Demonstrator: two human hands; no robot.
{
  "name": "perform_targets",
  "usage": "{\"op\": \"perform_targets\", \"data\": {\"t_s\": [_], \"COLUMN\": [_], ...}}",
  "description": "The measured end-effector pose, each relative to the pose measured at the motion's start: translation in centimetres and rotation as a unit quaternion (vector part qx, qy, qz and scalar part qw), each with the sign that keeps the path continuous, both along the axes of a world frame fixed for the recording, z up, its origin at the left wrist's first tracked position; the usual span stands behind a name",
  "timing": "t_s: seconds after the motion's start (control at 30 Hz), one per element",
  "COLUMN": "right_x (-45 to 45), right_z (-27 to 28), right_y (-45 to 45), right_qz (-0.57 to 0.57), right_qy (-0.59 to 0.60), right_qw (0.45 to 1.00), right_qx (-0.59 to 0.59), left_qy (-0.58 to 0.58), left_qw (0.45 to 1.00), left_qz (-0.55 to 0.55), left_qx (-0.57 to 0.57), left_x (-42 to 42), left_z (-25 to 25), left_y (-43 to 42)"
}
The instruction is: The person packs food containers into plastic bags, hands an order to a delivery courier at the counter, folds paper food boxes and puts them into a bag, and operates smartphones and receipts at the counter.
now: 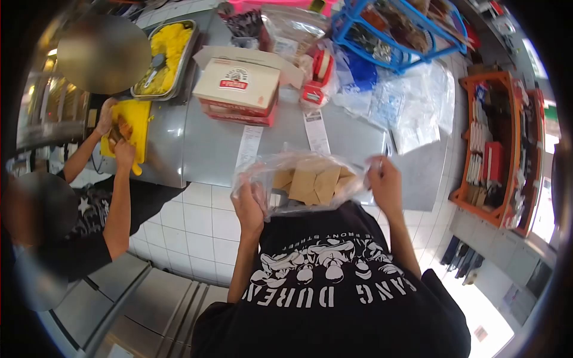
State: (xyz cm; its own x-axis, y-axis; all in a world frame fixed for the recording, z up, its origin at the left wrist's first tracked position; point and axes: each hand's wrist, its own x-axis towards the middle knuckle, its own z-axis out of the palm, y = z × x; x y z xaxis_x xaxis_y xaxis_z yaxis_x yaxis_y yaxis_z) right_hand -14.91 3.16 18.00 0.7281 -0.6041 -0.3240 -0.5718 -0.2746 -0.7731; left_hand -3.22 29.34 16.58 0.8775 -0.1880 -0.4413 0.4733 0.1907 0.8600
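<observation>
A clear plastic bag hangs open between my two hands at the near edge of the metal table. Inside it sit folded brown paper boxes. My left hand grips the bag's left side, its fingers curled round the film. At the opposite side, my right hand pinches the bag's rim with closed fingers. Just beyond the bag, two printed paper slips lie on the table, one of them under a red and white tape dispenser.
A cream and red carton stands on the metal table. Behind are blue baskets and plastic bags. On the left, a co-worker cuts food on a yellow board near a tray of yellow food. Orange shelves stand right.
</observation>
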Motion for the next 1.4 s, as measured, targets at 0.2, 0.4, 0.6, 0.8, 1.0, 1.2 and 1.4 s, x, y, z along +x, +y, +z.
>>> {"op": "perform_targets", "data": {"t_s": [0.2, 0.4, 0.6, 0.8, 1.0, 1.2, 1.4], "right_x": [-2.5, -2.9, -2.7, 2.8, 4.4, 8.4, 10.9], "right_z": [7.6, 13.0, 13.7, -8.6, -13.9, -8.8, -14.8], "right_y": [-1.5, -3.0, -9.6, -17.1, -22.9, -17.3, -17.8], "right_qz": [-0.004, 0.122, 0.134, 0.000, -0.030, 0.133, 0.309], "right_qy": [-0.085, 0.166, 0.180, 0.065, 0.147, -0.055, 0.038], "right_qw": [0.994, 0.957, 0.948, 0.965, 0.960, 0.889, 0.860], "right_qx": [0.075, 0.204, 0.225, -0.254, -0.237, -0.434, -0.403], "left_qy": [-0.049, -0.203, -0.245, -0.197, -0.257, -0.416, -0.263], "left_qw": [0.973, 0.863, 0.769, 0.797, 0.772, 0.898, 0.925], "left_qz": [-0.100, -0.288, -0.395, -0.350, -0.292, 0.023, -0.272], "left_qx": [0.203, 0.361, 0.439, 0.452, 0.504, 0.139, -0.013], "left_x": [-3.6, -0.6, 1.7, 3.7, -0.7, -7.6, -13.2], "left_z": [1.8, 6.4, 7.6, 13.7, 18.4, 14.6, 5.2], "left_y": [3.1, 5.5, 7.2, 3.8, -0.4, -12.3, -31.1]}}
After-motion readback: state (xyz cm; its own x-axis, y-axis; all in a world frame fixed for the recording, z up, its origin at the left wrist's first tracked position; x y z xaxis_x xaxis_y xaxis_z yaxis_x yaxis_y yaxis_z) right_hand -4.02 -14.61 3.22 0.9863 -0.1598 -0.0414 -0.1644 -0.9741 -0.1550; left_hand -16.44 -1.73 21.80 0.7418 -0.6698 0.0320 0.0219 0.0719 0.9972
